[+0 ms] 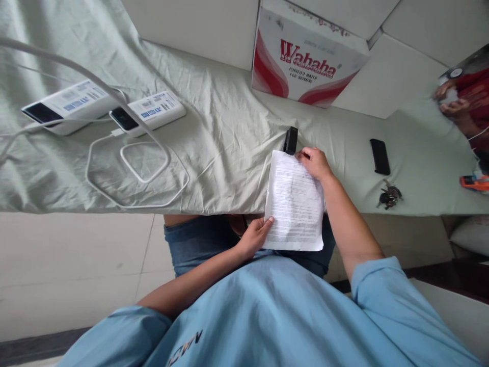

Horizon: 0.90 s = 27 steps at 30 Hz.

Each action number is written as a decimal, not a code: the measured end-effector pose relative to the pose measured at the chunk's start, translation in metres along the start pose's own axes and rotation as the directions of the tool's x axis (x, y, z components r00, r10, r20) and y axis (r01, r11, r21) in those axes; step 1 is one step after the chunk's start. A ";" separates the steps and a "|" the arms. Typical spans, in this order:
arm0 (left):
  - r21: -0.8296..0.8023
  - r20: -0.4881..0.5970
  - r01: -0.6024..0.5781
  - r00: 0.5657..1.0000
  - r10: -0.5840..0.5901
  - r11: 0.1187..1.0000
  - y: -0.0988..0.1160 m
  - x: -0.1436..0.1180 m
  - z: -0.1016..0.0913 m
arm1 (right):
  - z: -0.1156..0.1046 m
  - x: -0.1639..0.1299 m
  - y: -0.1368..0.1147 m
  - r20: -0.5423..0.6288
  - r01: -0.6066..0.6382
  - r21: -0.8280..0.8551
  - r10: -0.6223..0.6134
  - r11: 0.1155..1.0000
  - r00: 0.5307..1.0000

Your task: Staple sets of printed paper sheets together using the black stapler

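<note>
A printed sheaf of white paper (294, 201) hangs over the near edge of a table covered with pale green cloth (229, 127). My left hand (255, 237) grips the paper's lower left corner, thumb on top. My right hand (314, 162) pinches its top right corner, close to a black stapler (290, 140) that stands on the cloth just beyond the paper's top edge.
Two white power banks (61, 104) (151, 112) with white cables (133, 168) lie at left. A red-and-white Wahaha carton (305, 56) stands at the back. A black phone (380, 156) and a bunch of keys (388, 195) lie at right. Another person's hands (453, 99) appear at far right.
</note>
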State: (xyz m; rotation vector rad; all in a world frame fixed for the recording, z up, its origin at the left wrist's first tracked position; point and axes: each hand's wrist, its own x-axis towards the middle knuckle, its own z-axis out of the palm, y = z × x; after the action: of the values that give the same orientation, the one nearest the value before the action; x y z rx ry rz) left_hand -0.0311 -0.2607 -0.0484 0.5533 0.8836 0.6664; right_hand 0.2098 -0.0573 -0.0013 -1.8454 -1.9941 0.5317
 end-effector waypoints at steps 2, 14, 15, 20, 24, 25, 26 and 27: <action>-0.007 -0.013 0.004 1.000 -0.004 1.000 -0.002 0.000 -0.001 | 0.000 0.000 -0.001 0.002 -0.002 0.013 0.002 1.000 1.000; -0.030 0.014 0.016 1.000 -0.016 0.999 -0.001 -0.002 -0.001 | 0.001 0.000 -0.001 -0.041 -0.046 0.058 0.048 0.997 0.998; -0.024 0.013 0.009 1.000 -0.009 1.000 -0.001 -0.002 -0.002 | 0.001 0.000 0.000 -0.047 -0.042 0.058 0.045 0.997 0.998; 0.004 0.002 -0.014 1.000 0.014 1.000 -0.003 0.000 -0.002 | 0.002 0.000 0.006 -0.025 0.000 0.095 0.003 0.995 1.000; -0.024 0.003 -0.009 1.000 0.009 1.000 -0.002 0.000 -0.002 | 0.002 0.000 0.010 -0.011 -0.002 0.118 0.003 0.993 1.000; -0.026 -0.001 -0.011 1.000 0.011 1.000 -0.002 0.000 -0.001 | 0.002 0.000 0.011 -0.006 -0.008 0.114 0.009 0.993 1.000; -0.023 -0.006 -0.015 1.000 0.015 1.000 -0.002 0.000 -0.002 | 0.002 0.000 0.011 -0.001 -0.012 0.109 0.012 0.994 1.000; -0.016 -0.015 -0.022 1.000 0.022 1.000 -0.002 0.000 -0.002 | 0.002 0.000 0.011 -0.001 -0.010 0.103 0.010 0.995 1.000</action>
State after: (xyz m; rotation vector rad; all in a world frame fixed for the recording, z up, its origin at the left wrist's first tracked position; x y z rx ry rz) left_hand -0.0319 -0.2616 -0.0510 0.5452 0.8861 0.6975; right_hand 0.2184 -0.0565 -0.0092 -1.7947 -1.9200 0.6241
